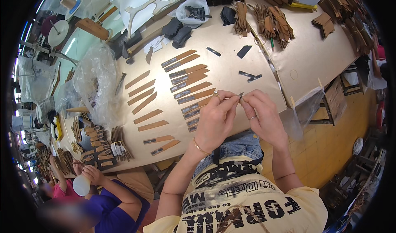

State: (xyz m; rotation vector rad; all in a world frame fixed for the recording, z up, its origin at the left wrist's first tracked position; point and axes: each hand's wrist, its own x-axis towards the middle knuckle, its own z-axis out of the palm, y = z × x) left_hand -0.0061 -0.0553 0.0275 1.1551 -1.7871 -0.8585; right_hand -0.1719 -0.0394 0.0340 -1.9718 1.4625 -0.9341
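The left hand (pixel 215 119) pinches the near end of a thin brown strip (pixel 231 97) whose long axis runs sideways to the right hand (pixel 264 117), which nips its dark tip between fingertips, both equally close above the table (pixel 231 64).

Worktable (pixel 231 68) in pale board, covered with rows of brown leather strips (pixel 142 97), some with dark tape at one end (pixel 187 72). A few loose dark strips (pixel 249 75) to the right. Bundled brown straps (pixel 272 22) at the far edge, white plastic bag of dark parts (pixel 194 11) near them. Crumpled clear plastic sheet (pixel 97 82) on the table's left. Co-worker in purple top (pixel 115 210) lower left, holding a white bottle (pixel 81 185), beside stacked small pieces (pixel 99 148)
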